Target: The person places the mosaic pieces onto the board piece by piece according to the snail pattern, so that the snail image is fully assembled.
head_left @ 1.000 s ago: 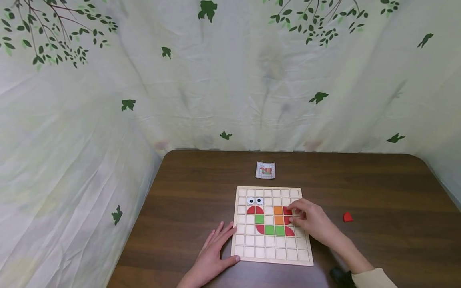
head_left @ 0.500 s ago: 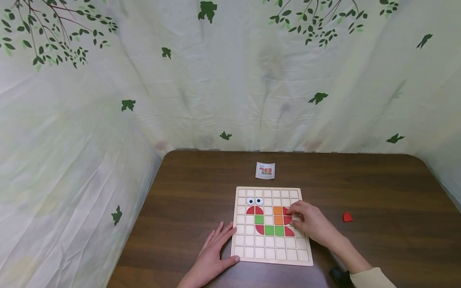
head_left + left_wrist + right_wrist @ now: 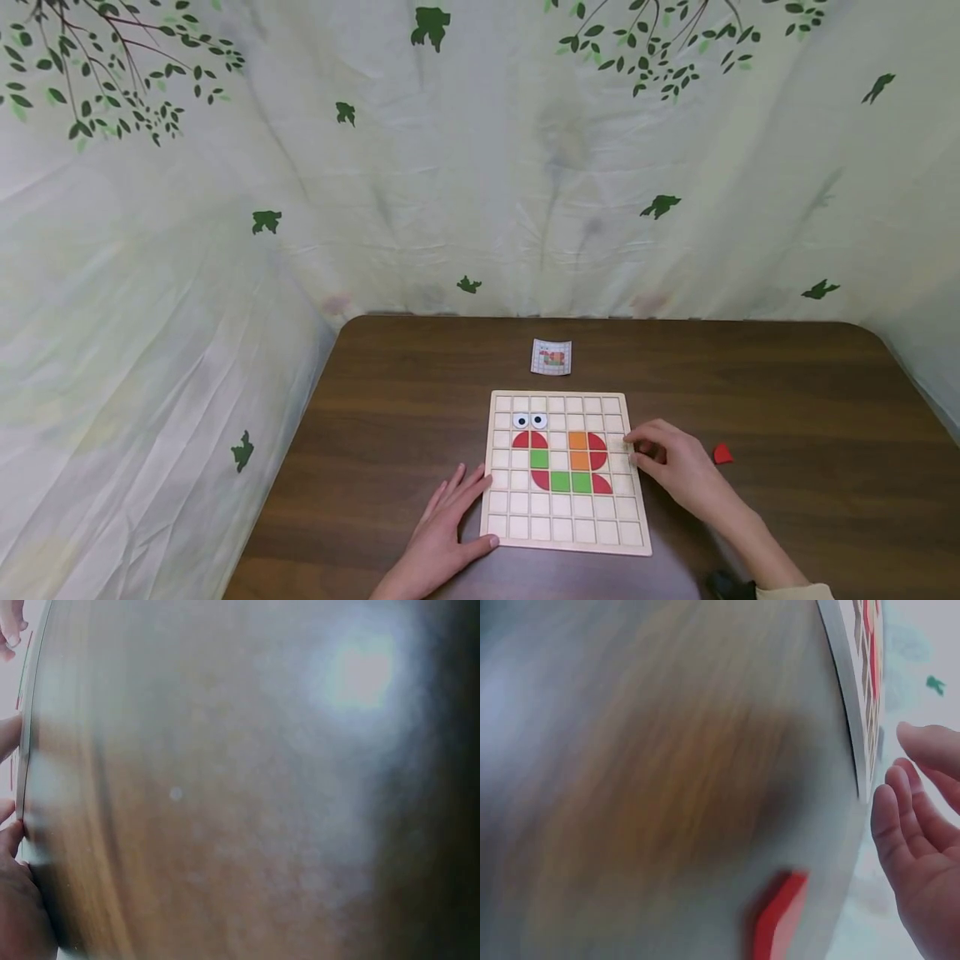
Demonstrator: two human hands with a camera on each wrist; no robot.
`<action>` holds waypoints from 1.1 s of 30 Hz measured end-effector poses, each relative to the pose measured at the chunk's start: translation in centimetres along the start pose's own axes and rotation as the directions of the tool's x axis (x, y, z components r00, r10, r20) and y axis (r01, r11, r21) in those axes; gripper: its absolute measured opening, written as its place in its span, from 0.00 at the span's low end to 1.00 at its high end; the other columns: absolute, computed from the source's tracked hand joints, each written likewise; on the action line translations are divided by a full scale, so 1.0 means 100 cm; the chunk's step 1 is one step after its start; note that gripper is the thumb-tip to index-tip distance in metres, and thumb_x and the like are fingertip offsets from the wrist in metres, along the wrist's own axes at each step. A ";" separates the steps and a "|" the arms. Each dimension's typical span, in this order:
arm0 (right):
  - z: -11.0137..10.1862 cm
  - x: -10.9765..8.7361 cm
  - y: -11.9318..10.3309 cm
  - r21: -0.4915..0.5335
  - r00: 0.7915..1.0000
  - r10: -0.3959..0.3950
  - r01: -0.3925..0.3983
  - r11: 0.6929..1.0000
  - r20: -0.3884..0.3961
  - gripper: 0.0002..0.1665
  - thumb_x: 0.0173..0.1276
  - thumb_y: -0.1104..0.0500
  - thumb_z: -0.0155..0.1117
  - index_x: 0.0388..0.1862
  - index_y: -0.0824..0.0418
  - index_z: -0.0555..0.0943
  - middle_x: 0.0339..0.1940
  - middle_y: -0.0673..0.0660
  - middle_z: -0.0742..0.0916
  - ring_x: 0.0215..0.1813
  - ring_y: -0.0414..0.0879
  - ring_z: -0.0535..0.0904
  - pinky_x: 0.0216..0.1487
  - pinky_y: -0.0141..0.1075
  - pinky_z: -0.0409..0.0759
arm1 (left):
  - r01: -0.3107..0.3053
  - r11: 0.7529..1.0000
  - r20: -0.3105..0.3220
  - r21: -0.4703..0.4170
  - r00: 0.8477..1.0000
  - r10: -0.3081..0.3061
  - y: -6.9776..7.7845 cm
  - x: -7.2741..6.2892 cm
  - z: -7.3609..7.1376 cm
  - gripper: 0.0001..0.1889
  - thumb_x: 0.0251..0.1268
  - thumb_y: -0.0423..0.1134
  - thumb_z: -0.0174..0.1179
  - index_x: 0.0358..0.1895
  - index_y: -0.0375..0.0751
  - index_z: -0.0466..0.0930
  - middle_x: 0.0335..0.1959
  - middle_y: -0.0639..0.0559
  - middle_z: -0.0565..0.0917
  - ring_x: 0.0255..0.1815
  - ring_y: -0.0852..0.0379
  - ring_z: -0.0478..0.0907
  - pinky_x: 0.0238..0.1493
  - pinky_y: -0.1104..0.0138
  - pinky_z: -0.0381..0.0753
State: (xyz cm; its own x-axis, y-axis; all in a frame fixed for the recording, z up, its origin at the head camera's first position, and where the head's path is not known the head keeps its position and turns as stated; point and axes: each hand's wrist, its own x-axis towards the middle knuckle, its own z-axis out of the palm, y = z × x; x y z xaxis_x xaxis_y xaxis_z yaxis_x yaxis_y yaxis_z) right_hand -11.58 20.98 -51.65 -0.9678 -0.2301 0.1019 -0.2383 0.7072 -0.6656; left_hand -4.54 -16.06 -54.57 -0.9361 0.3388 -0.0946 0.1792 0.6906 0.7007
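A pale grid board lies flat on the table. My left hand rests at its lower left corner, fingers spread along the left edge and thumb at the front edge. On the board sit two round eye pieces, red quarter-round pieces, green square tiles and two orange square tiles. Over the board's right edge hovers my right hand, thumb and fingers loosely bent with nothing between them. A loose red piece lies on the table just right of that hand; the right wrist view shows it too.
Behind the board lies a small card printed with a gridded picture. The brown table ends at a pale leaf-patterned curtain. A dark object shows near the right sleeve.
My right hand has drawn back rightward from the red quarter-rounds on the board, which now show fully. The left hand keeps its place.
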 end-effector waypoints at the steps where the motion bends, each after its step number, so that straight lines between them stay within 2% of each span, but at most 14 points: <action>1: -0.002 -0.003 0.003 -0.002 1.000 0.000 0.000 1.000 -0.016 0.16 0.57 0.65 0.75 0.44 0.52 0.86 0.38 0.45 0.82 0.31 0.38 0.73 0.30 0.31 0.75 | -0.001 1.000 -0.002 0.002 1.000 0.001 0.000 0.000 0.000 0.40 0.58 0.57 0.67 0.74 0.54 0.65 0.76 0.59 0.60 0.79 0.49 0.44 0.73 0.48 0.41; 6: -0.017 -0.017 0.018 -0.041 0.995 0.008 -0.012 0.999 -0.101 0.14 0.59 0.64 0.74 0.42 0.51 0.86 0.37 0.43 0.82 0.32 0.37 0.74 0.31 0.33 0.75 | -0.010 1.000 -0.012 0.018 1.000 0.011 -0.002 -0.001 0.001 0.40 0.57 0.56 0.68 0.73 0.53 0.66 0.76 0.58 0.61 0.79 0.48 0.45 0.72 0.49 0.42; 11: -0.032 -0.028 0.032 -0.101 0.987 -0.007 -0.009 0.995 -0.163 0.15 0.58 0.65 0.74 0.43 0.52 0.86 0.40 0.44 0.84 0.34 0.37 0.75 0.34 0.35 0.77 | -0.011 1.000 -0.017 0.019 1.000 0.012 -0.002 -0.001 0.002 0.40 0.57 0.56 0.68 0.73 0.54 0.66 0.76 0.58 0.61 0.79 0.48 0.46 0.72 0.49 0.41; 17: -0.044 -0.035 0.048 -0.156 0.981 -0.035 0.005 0.988 -0.191 0.18 0.56 0.68 0.74 0.45 0.54 0.85 0.46 0.51 0.84 0.39 0.47 0.79 0.35 0.41 0.79 | -0.008 1.000 -0.013 0.016 1.000 0.008 -0.001 -0.001 0.002 0.40 0.57 0.56 0.68 0.73 0.53 0.66 0.76 0.58 0.61 0.79 0.48 0.46 0.72 0.48 0.42; 20: -0.047 -0.036 0.056 -0.172 0.986 -0.038 0.010 0.985 -0.164 0.19 0.55 0.68 0.75 0.47 0.58 0.85 0.50 0.58 0.82 0.44 0.55 0.79 0.38 0.49 0.80 | -0.007 1.000 -0.014 0.010 1.000 0.008 0.000 0.000 0.001 0.39 0.57 0.56 0.68 0.73 0.53 0.66 0.76 0.58 0.61 0.79 0.48 0.46 0.72 0.47 0.42; 23: -0.049 -0.037 0.061 -0.177 0.994 -0.019 -0.001 0.984 -0.112 0.20 0.54 0.69 0.74 0.48 0.62 0.84 0.51 0.61 0.81 0.45 0.57 0.79 0.39 0.51 0.79 | -0.011 1.000 -0.013 0.007 1.000 0.011 0.000 0.000 0.001 0.40 0.57 0.55 0.69 0.73 0.53 0.66 0.76 0.57 0.61 0.79 0.47 0.46 0.72 0.47 0.42; 29: -0.050 -0.037 0.064 -0.155 0.998 0.035 -0.043 0.987 -0.053 0.19 0.57 0.69 0.73 0.48 0.62 0.84 0.48 0.58 0.82 0.38 0.49 0.82 0.36 0.42 0.81 | -0.006 1.000 -0.010 0.006 1.000 0.006 -0.001 0.000 0.001 0.40 0.57 0.56 0.68 0.73 0.54 0.66 0.76 0.58 0.61 0.79 0.48 0.46 0.72 0.47 0.42; 33: -0.051 -0.035 0.061 -0.130 0.997 0.078 -0.079 0.988 -0.013 0.18 0.57 0.67 0.74 0.49 0.62 0.84 0.47 0.59 0.82 0.35 0.46 0.83 0.35 0.43 0.82 | -0.003 1.000 -0.009 0.000 1.000 0.003 0.000 0.000 0.000 0.40 0.57 0.56 0.68 0.73 0.54 0.66 0.76 0.59 0.61 0.79 0.48 0.45 0.72 0.48 0.41</action>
State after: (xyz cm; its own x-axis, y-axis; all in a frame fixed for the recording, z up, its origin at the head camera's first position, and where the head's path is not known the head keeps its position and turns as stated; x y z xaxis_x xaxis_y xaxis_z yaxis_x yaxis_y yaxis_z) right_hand -10.11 29.54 -52.32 -0.9844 -0.1659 0.0592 -0.1698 0.8042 -0.5697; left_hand -4.56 -16.05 -54.63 -0.9382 0.3353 -0.0858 0.1823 0.6896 0.7009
